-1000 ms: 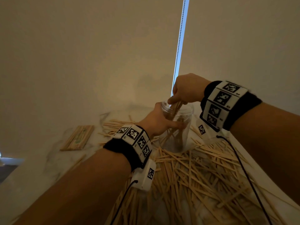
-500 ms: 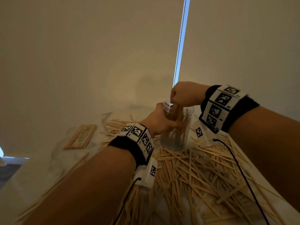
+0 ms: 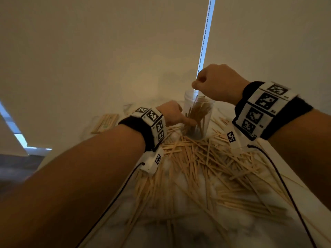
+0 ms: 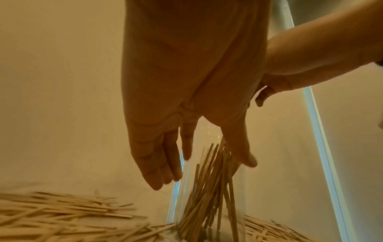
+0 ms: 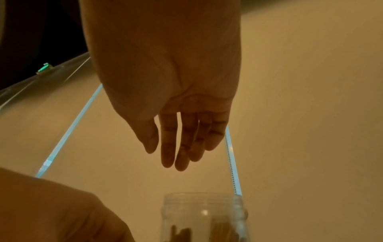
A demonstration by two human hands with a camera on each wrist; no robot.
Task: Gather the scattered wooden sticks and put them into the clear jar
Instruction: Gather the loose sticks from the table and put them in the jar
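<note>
The clear jar [image 3: 190, 102] stands upright at the back of the marble table, with a bunch of wooden sticks [image 3: 197, 113] leaning inside it. My left hand [image 3: 176, 114] holds the jar from the left, its thumb [image 4: 240, 150] across the front and its fingers [image 4: 157, 163] on the far side. My right hand [image 3: 213, 83] hovers just above the jar's mouth [image 5: 204, 201]. In the right wrist view its fingers [image 5: 178, 147] hang straight and hold nothing. Many loose sticks [image 3: 206, 167] lie in a heap in front of the jar.
A neat flat bundle of sticks [image 3: 105, 122] lies at the back left of the table. A pale wall with a bright vertical slit [image 3: 206, 36] rises right behind the jar. The table's left edge drops to a dark floor [image 3: 18, 167]. Black cables trail from both wristbands.
My right hand pushed a bunch of sticks down into the jar, let them go and rose above the mouth. The left hand has stayed on the jar.
</note>
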